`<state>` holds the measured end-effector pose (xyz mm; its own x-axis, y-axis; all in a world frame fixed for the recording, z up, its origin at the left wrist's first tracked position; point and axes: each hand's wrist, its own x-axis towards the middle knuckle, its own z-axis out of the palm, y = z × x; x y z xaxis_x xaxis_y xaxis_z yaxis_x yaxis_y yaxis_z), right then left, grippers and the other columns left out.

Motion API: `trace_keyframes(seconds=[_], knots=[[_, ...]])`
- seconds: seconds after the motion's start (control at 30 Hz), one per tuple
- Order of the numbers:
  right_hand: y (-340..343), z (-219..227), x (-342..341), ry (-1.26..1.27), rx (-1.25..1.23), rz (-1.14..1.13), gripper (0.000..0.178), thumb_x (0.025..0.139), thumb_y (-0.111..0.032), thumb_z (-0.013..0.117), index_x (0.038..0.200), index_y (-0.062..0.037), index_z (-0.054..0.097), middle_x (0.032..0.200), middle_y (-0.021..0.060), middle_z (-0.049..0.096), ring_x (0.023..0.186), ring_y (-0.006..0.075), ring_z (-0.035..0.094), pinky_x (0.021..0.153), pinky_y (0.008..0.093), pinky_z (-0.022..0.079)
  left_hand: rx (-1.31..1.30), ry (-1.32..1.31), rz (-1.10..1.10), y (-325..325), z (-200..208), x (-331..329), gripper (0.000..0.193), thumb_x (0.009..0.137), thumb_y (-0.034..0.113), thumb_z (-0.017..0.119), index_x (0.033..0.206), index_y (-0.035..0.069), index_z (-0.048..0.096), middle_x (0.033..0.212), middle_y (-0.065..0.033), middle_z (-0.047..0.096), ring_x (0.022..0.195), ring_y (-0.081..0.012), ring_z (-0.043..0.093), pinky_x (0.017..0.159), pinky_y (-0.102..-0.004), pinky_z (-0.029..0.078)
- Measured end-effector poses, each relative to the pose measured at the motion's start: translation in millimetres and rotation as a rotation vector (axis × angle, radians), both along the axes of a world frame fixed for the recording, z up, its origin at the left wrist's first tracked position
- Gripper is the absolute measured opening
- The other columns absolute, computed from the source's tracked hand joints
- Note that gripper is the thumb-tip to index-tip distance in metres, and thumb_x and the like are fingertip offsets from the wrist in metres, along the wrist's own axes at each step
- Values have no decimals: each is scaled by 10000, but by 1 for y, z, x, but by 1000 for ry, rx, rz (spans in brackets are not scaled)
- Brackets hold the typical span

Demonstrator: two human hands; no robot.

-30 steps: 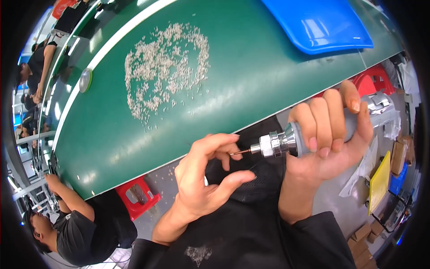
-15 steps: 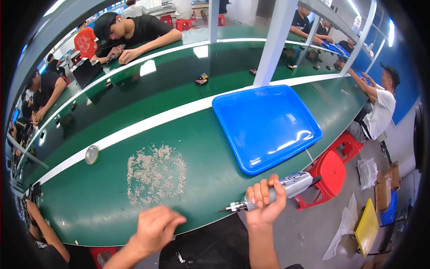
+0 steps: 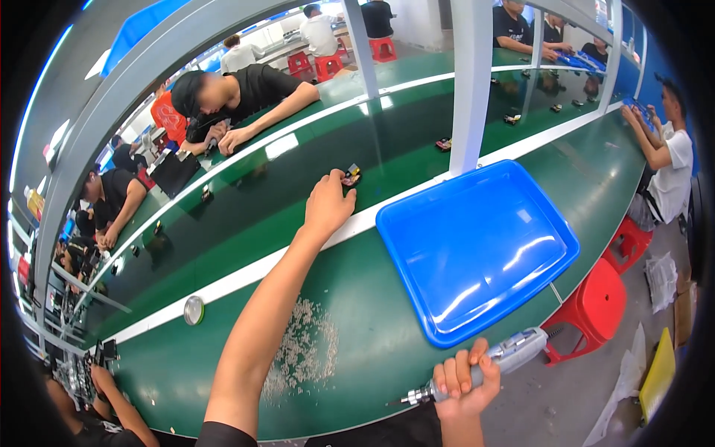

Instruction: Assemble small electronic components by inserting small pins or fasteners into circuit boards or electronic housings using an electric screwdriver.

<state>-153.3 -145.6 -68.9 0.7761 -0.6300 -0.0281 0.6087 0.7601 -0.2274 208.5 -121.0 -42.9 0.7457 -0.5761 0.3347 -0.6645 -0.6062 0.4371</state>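
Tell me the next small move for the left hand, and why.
Probably close the left hand on the small dark part and lift it off the dark green strip. Its fingertips are right at that part, though whether they grip it is unclear. The right hand is wrapped around the grey handheld driver, so the left seems better placed to pick up.

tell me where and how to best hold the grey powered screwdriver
I'd take the powered screwdriver around its thick grey body, behind the narrow metal nose, coming from the near side, as the right hand does. It is long and roughly cylindrical, slanted with its thin bit pointing to the person's left, so fingers can wrap across it, clear of the bit.
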Motion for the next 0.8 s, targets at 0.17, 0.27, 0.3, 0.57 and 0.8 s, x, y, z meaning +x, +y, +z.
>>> trace_keyframes(seconds=[0.17, 0.27, 0.3, 0.57, 0.8], knots=[[-3, -3, -2, -18, -16, 46, 165, 905, -236, 439, 841, -85, 422, 500, 17, 367, 407, 136, 374, 478, 322, 388, 186, -137, 95, -27, -2, 12, 379, 783, 180, 655, 1088, 0, 520, 1009, -206, 587, 973, -364, 576, 832, -446, 482], [-3, 14, 4, -66, 1, 116, 161, 928, -224, 498, 902, -68, 470, 539, 4, 357, 437, 122, 343, 466, 275, 359, 193, -280, -37, -24, -8, 42, 390, 784, 121, 637, 1133, -10, 526, 999, -208, 589, 979, -366, 560, 874, -433, 457], [-4, 18, 3, -76, 3, 117, 156, 925, -216, 498, 899, -65, 472, 540, 3, 357, 437, 118, 340, 469, 273, 356, 199, -325, -133, -27, -6, 46, 362, 790, 114, 625, 1114, -17, 533, 995, -210, 590, 973, -365, 559, 863, -431, 470], [-1, 4, -19, -51, -70, 164, 186, 907, -251, 456, 834, -87, 410, 494, 9, 370, 398, 131, 373, 470, 319, 397, 73, -267, -472, 42, 24, -69, 346, 823, -19, 564, 1166, -49, 524, 1130, -184, 539, 1065, -343, 509, 929, -385, 432], [15, 4, -25, -32, -88, 122, 173, 926, -225, 453, 831, -88, 406, 498, -3, 380, 395, 110, 376, 455, 288, 378, 319, -241, -748, 127, 20, -219, 471, 706, 15, 577, 1159, -107, 531, 1217, -229, 518, 1055, -350, 533, 852, -401, 503]])
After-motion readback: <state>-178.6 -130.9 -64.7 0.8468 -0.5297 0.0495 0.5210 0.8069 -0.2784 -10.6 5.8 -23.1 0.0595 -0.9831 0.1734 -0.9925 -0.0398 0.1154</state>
